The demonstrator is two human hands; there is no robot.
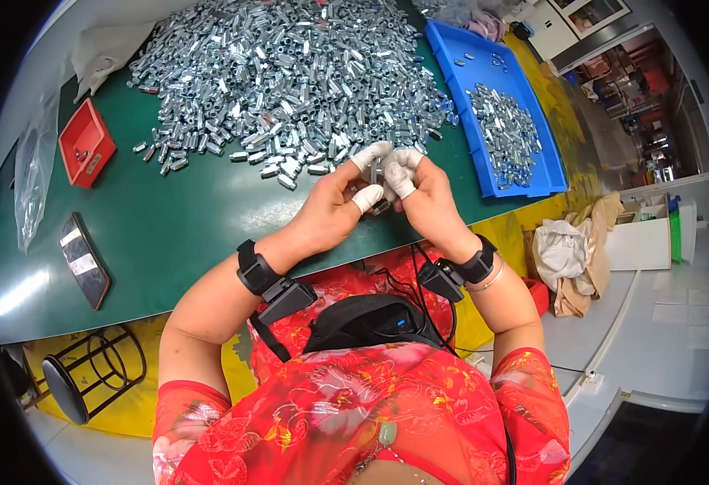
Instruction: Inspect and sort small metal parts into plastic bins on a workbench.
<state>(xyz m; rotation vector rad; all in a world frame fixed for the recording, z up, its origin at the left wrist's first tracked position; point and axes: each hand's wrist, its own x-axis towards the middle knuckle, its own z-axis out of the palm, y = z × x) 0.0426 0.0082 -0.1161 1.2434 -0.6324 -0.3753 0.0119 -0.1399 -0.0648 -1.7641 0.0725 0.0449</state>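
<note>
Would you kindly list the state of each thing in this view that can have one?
Left hand: raised, pinching a small metal part.
Right hand: pinching the same part.
Blue tray: partly filled with metal parts.
Red bin: nearly empty.
Phone: lying flat, screen dark.
Pile of metal parts: loose, spread out.

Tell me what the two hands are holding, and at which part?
Both hands, left hand and right hand, pinch one small metal part between white-capped fingertips; which part of it cannot be told.
</note>
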